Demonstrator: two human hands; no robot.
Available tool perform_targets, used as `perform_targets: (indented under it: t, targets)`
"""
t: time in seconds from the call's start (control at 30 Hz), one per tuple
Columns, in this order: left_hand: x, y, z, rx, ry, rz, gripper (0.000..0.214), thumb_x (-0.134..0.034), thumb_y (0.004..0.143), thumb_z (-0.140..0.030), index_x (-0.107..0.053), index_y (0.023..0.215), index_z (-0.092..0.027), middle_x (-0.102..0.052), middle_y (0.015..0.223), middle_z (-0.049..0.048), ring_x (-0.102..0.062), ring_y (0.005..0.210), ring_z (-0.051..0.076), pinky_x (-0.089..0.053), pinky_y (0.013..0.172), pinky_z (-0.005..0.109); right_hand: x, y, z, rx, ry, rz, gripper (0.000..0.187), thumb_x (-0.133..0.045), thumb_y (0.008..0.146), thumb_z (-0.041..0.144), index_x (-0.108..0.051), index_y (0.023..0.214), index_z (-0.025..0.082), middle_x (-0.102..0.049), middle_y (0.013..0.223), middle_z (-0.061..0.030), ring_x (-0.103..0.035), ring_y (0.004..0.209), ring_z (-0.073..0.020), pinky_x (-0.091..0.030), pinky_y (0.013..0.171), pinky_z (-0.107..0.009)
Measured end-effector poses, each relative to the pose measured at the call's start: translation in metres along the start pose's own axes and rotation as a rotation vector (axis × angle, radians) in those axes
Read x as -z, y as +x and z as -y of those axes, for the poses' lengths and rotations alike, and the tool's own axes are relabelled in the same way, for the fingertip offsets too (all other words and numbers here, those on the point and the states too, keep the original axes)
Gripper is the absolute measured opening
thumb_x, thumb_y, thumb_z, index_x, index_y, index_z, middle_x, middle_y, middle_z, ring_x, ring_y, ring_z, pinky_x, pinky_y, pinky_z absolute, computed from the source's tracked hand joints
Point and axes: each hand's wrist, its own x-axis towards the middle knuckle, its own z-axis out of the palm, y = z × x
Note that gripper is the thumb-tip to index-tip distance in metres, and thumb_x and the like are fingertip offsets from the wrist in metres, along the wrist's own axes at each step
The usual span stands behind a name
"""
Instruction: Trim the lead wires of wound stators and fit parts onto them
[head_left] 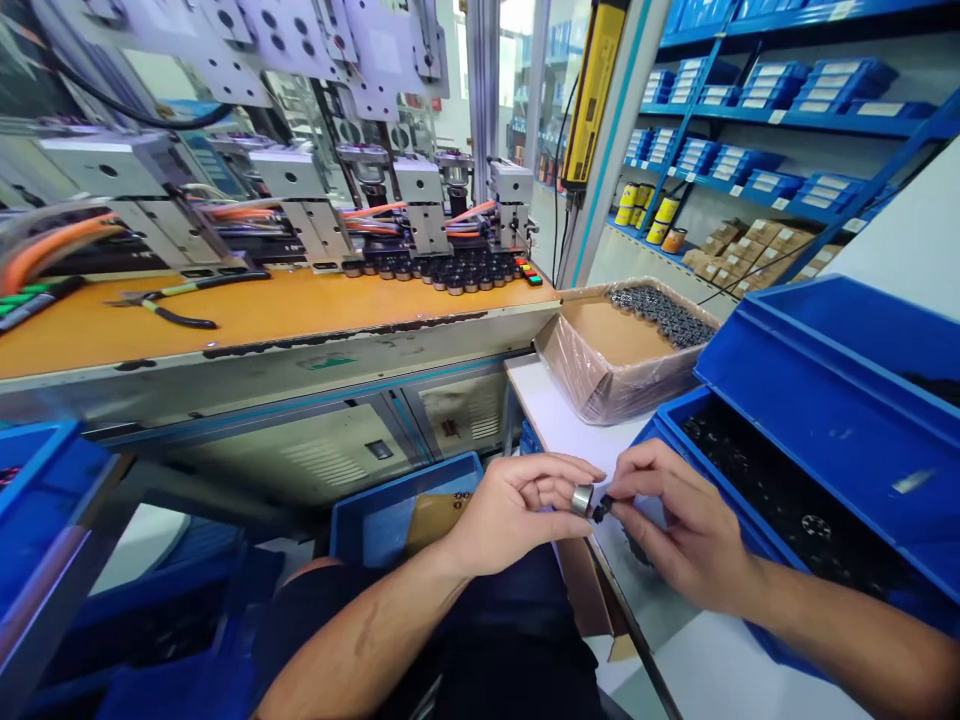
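Observation:
My left hand (517, 505) pinches a small silver metal ring (581, 498) between thumb and fingers, low in the middle of the view over my lap. My right hand (675, 520) is closed on a small black part (601, 511) and holds it against the ring's right side. Both hands meet at the edge of a white table (555, 415). Just right of my right hand stands a blue bin (817, 440) holding many black round parts.
A lined cardboard box (622, 360) with dark parts sits behind the hands. An orange workbench (247, 310) carries pliers (169, 300), rows of black parts (450, 272) and a machine with grey blocks. Blue bins stand at the left and below. Blue shelving fills the right.

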Motion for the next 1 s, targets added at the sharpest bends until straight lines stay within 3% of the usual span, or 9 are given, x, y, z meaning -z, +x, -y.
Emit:
perform_targets:
  t: [0.1,0.2,0.53,1.0]
  targets:
    - [-0.004,0.002,0.002,0.086,-0.049,0.0,0.041,-0.088,0.055,-0.007,-0.076,0.093,-0.015,-0.074,0.081,0.0034,-0.066,0.068,0.008,-0.055,0.069,0.019,0.0,0.0,-0.002,-0.01,0.024,0.0,0.019,-0.058,0.088,0.007,-0.063,0.104,0.017,-0.057,0.09,-0.0067,-0.059,0.084,-0.0156,-0.054,0.068,-0.028]
    - [-0.008,0.004,0.003,0.072,-0.047,-0.041,0.043,-0.089,0.052,-0.006,-0.075,0.092,-0.013,-0.073,0.073,0.0013,-0.064,0.064,0.007,-0.054,0.066,0.018,-0.001,0.0,-0.002,0.012,0.005,-0.018,0.022,-0.058,0.088,0.005,-0.063,0.106,0.017,-0.058,0.091,-0.0066,-0.059,0.084,-0.0149,-0.054,0.067,-0.027]
    - [-0.009,0.002,0.002,-0.009,-0.045,-0.056,0.04,-0.088,0.053,-0.006,-0.074,0.091,-0.013,-0.075,0.078,0.0038,-0.071,0.072,0.014,-0.059,0.071,0.025,-0.003,-0.003,-0.005,0.248,-0.275,-0.055,0.034,-0.063,0.085,0.007,-0.06,0.118,0.015,-0.062,0.098,-0.0105,-0.064,0.086,-0.018,-0.058,0.068,-0.029]
    - [-0.012,0.001,0.003,0.017,-0.1,-0.054,0.04,-0.088,0.054,-0.008,-0.074,0.091,-0.014,-0.077,0.08,0.0048,-0.073,0.076,0.016,-0.06,0.072,0.026,-0.002,-0.004,-0.004,0.269,-0.304,-0.039,0.031,-0.061,0.089,0.01,-0.057,0.119,0.016,-0.063,0.1,-0.0108,-0.065,0.088,-0.0183,-0.059,0.07,-0.029]
